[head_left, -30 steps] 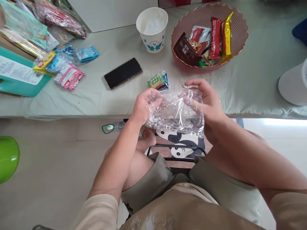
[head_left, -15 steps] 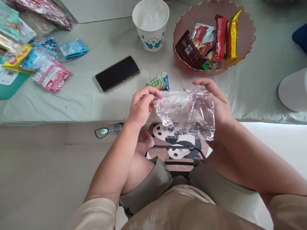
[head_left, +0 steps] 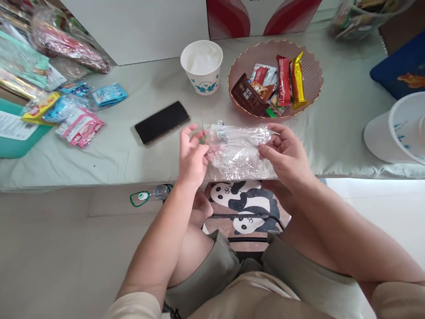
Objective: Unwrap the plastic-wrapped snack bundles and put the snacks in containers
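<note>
A crumpled clear plastic bag point(head_left: 237, 153) is stretched between my two hands above the table's front edge. My left hand point(head_left: 191, 155) pinches its left end and my right hand point(head_left: 286, 153) grips its right end. Behind the bag, partly hidden by it, lies a small wrapped snack point(head_left: 219, 128) on the table. A black phone point(head_left: 162, 122) lies face up just left of my left hand.
A pink scalloped bowl point(head_left: 308, 73) holds several snack bars. A white paper cup point(head_left: 202, 67) stands beside it. Snack packets point(head_left: 79, 126) are piled at the left near a teal box point(head_left: 13, 144). A white container point(head_left: 403, 128) sits at the right. A panda-print bag point(head_left: 244, 206) lies between my knees.
The camera tilted up and the scene shifted down. My hands drew the plastic bag flatter and closer to the table, now covering the small wrapped snack.
</note>
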A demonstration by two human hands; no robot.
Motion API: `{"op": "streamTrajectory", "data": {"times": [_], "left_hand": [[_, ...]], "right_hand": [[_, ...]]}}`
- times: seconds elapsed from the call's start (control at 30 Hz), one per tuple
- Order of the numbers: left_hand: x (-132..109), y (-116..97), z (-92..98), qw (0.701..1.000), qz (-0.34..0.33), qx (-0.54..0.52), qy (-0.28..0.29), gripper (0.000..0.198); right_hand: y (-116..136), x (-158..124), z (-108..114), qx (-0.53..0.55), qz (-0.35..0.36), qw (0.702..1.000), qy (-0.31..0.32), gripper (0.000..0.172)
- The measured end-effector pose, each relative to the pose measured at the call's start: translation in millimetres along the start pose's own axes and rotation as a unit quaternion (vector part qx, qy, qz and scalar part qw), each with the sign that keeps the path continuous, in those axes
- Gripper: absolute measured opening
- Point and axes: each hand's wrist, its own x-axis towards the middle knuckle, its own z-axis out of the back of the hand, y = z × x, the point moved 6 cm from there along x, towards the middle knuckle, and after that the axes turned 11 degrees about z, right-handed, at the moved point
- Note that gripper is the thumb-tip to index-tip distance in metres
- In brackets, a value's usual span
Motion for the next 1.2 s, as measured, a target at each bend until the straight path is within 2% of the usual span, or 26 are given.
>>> {"op": "streamTrajectory", "data": {"times": [0.1,0.2,0.27,0.33,0.4,0.5,0.57,0.67,0.73,0.8,0.87,0.93,1.0,1.03,1.07,1.13,1.2], "left_hand": [[-3,5,-12.5,0.991,0.098,-0.040,0.084,0.052],[-10,6,-20.4,0.986,0.127,0.006,0.107,0.046],[-12,4,-21.2,0.988,0.109,0.023,0.103,0.033],[-14,3,-20.5,0.989,0.092,0.031,0.113,0.031],[-14,4,-18.4,0.985,0.096,0.061,0.130,0.035],[-13,7,-10.8,0.975,0.130,0.126,0.126,0.035],[-12,5,-6.1,0.976,0.135,0.131,0.108,0.030],[-10,-4,-5.7,0.985,0.114,0.071,0.108,0.026],[-8,-8,-7.0,0.987,0.105,0.027,0.119,0.029],[-7,-9,-5.7,0.988,0.100,0.020,0.114,0.036],[-6,-10,-2.0,0.990,0.079,0.068,0.095,0.031],[-7,-11,0.0,0.986,0.037,0.137,0.090,0.020],[-10,-11,-2.8,0.973,0.003,0.196,0.119,0.029],[-12,-11,-5.2,0.966,-0.012,0.219,0.139,0.033],[-14,-10,-7.8,0.958,-0.026,0.237,0.158,0.035],[-17,-10,-12.8,0.946,-0.059,0.262,0.182,0.040],[-19,-14,-14.3,0.948,-0.096,0.257,0.163,0.042]], "right_hand": [[5,-2,1,-0.006,0.031,0.999,-0.018,0.044],[7,-4,1,0.027,0.030,0.999,-0.016,0.053],[7,-5,-5,0.057,-0.001,0.998,0.042,0.054],[7,-8,-13,0.052,-0.055,0.989,0.129,0.041],[7,-10,-16,0.014,-0.089,0.981,0.173,0.026],[11,-8,-13,-0.029,-0.068,0.985,0.153,0.028],[11,-8,-13,-0.021,-0.045,0.990,0.135,0.024],[8,-7,-10,0.036,-0.028,0.993,0.107,0.018],[8,-6,-7,0.066,-0.005,0.991,0.112,0.016],[10,-5,-7,0.063,0.039,0.984,0.162,0.028],[13,-5,-4,0.039,0.079,0.976,0.199,0.049],[15,-1,4,-0.005,0.103,0.982,0.155,0.056],[18,1,11,-0.038,0.102,0.991,0.080,0.043],[19,1,10,-0.036,0.092,0.993,0.071,0.034],[19,0,3,-0.021,0.070,0.993,0.091,0.033],[16,-6,-19,0.010,0.002,0.980,0.197,0.045],[13,-16,-38,-0.026,-0.060,0.951,0.303,0.032]]}}
